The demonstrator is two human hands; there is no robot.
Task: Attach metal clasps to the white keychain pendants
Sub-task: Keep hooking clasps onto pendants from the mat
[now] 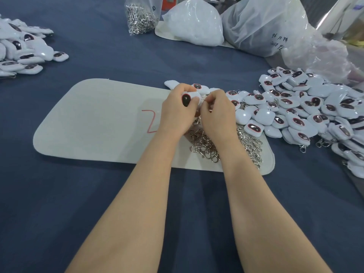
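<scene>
My left hand (175,113) grips a white pendant (190,97) with a dark oval window, held above a white mat (94,123). My right hand (216,113) meets it at the pendant's right edge, fingers curled and pinching a small metal clasp that is mostly hidden. A loose heap of metal clasps (208,144) lies on the mat under both hands. A large pile of white pendants (307,113) spreads to the right.
A second pile of pendants (23,50) lies at the far left on the blue cloth (98,213). At the back stand a clear bag of clasps (140,16) and several white plastic bags (262,26). A red mark (150,121) is drawn on the mat.
</scene>
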